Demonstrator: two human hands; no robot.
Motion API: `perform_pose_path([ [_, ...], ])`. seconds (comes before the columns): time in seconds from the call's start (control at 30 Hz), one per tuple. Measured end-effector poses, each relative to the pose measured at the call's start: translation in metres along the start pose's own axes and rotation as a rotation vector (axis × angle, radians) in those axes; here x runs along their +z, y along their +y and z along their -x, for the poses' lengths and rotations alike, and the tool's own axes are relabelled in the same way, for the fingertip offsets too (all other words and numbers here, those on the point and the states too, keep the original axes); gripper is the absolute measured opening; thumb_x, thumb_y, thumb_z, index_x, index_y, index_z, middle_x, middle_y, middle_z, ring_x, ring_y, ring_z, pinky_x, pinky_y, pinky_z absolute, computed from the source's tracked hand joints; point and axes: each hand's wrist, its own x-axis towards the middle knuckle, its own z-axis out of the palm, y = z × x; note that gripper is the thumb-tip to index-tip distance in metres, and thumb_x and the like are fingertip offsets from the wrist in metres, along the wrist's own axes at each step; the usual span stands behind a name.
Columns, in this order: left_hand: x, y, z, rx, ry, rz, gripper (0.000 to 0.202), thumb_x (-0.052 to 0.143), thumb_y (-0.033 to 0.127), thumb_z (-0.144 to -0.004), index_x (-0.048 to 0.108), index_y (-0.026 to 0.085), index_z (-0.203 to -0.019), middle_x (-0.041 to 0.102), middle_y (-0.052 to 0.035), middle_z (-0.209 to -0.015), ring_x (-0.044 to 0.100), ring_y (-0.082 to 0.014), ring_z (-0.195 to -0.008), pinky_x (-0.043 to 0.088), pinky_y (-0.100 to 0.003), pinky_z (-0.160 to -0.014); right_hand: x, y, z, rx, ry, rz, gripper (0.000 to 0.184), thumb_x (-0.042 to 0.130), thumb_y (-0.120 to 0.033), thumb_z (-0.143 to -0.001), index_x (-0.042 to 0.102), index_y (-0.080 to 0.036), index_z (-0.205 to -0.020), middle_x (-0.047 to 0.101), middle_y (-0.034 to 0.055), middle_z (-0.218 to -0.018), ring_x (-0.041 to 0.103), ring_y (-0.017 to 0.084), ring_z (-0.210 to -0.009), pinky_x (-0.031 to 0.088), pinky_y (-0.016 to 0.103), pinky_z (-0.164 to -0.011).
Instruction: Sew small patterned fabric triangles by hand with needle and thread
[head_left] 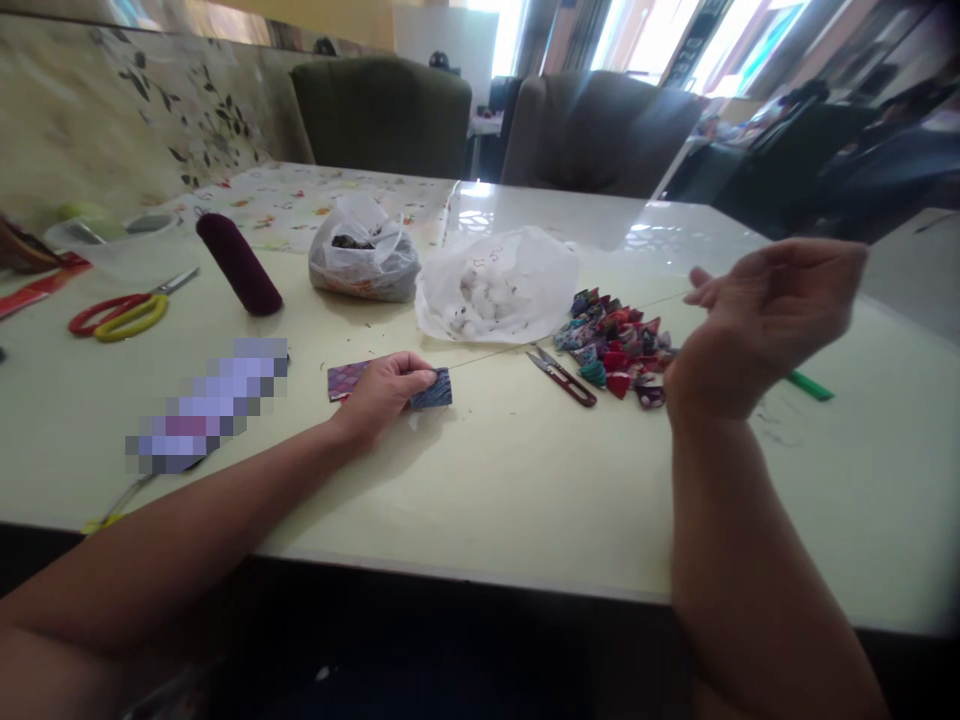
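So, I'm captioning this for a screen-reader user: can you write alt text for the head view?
A person's left hand pins a patterned fabric piece to a pale table while the right hand holds a thread taut from it. Between them lie thread snips and a heap of colourful fabric triangles.

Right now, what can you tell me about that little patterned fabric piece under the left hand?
The fabric piece is a small flat rectangle of printed cloth, purple-pink at one end and blue with fine lines at the other. It lies on the pale table, its middle hidden by the left hand, whose fingers grip it. A thin thread runs taut from its blue end to the raised right hand.
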Motion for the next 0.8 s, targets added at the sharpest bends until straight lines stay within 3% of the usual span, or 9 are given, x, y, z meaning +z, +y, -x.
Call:
perform_pose_path([
  [0.27, 0.0, 0.002, 0.0, -0.006, 0.01, -0.006, 0.024, 0.08, 0.029, -0.063, 0.062, 0.016, -0.072, 0.059, 0.0022, -0.063, 0.05, -0.0082, -0.054, 0.036, -0.022, -0.051, -0.016, 0.03, -0.023, -0.057, 0.147, 0.162, 0.024, 0.043, -0.001, -0.085, 0.046, -0.023, -0.076, 0.043, -0.0046, -0.071, 0.047, 0.006, -0.053, 0.049, 0.03, -0.065],
  [0.43, -0.001, 0.0, -0.001, -0.007, 0.012, -0.003, 0.023, 0.08, 0.029, -0.063, 0.062, 0.016, -0.072, 0.059, 0.0017, -0.064, 0.05, -0.0089, -0.054, 0.036, -0.022, -0.05, -0.017, 0.028, -0.023, -0.075, 0.152, 0.285, 0.027, 0.044, 0.003, -0.086, 0.047, -0.022, -0.076, 0.045, -0.0047, -0.072, 0.054, 0.009, -0.06, 0.047, 0.029, -0.065],
  [0.53, -0.001, -0.002, -0.001, 0.017, -0.004, -0.011, 0.022, 0.078, 0.03, -0.066, 0.062, 0.017, -0.073, 0.06, 0.0013, -0.065, 0.05, -0.0096, -0.055, 0.036, -0.023, -0.051, -0.012, 0.021, -0.017, -0.033, 0.098, 0.207, 0.029, 0.045, 0.004, -0.085, 0.047, -0.023, -0.077, 0.049, -0.0041, -0.067, 0.058, 0.012, -0.06, 0.046, 0.03, -0.064],
  [0.6, -0.002, -0.004, 0.0, 0.068, -0.04, -0.055, 0.021, 0.077, 0.031, -0.068, 0.063, 0.017, -0.074, 0.06, 0.001, -0.067, 0.051, -0.0101, -0.057, 0.038, -0.024, -0.053, -0.004, 0.013, -0.006, 0.15, -0.029, 0.099, 0.026, 0.047, 0.002, -0.086, 0.048, -0.024, -0.08, 0.052, -0.0041, -0.061, 0.057, 0.013, -0.054, 0.045, 0.03, -0.056],
  [0.67, -0.002, -0.004, 0.001, 0.146, -0.079, -0.14, 0.018, 0.074, 0.031, -0.071, 0.066, 0.016, -0.076, 0.063, -0.0002, -0.071, 0.054, -0.0108, -0.062, 0.041, -0.024, -0.057, 0.007, 0.002, 0.011, 0.401, -0.247, -0.016, 0.02, 0.053, -0.005, -0.087, 0.05, -0.024, -0.083, 0.05, -0.0057, -0.054, 0.05, 0.013, -0.043, 0.039, 0.028, -0.046],
  [0.73, -0.002, -0.005, 0.002, 0.188, -0.118, -0.235, 0.015, 0.071, 0.03, -0.074, 0.067, 0.016, -0.078, 0.064, -0.0004, -0.071, 0.054, -0.0108, -0.063, 0.041, -0.024, -0.059, 0.018, -0.01, 0.033, 0.586, -0.538, -0.096, 0.011, 0.062, -0.017, -0.086, 0.055, -0.023, -0.081, 0.045, -0.0074, -0.05, 0.042, 0.01, -0.037, 0.036, 0.025, -0.04],
  [0.8, -0.002, -0.004, 0.002, 0.218, -0.143, -0.318, 0.014, 0.069, 0.029, -0.076, 0.068, 0.015, -0.079, 0.064, -0.0001, -0.07, 0.054, -0.0108, -0.062, 0.041, -0.024, -0.059, 0.026, -0.023, 0.057, 0.677, -0.868, -0.127, 0.012, 0.067, -0.031, -0.086, 0.061, -0.021, -0.084, 0.046, -0.0067, -0.053, 0.042, 0.009, -0.04, 0.035, 0.024, -0.039],
])
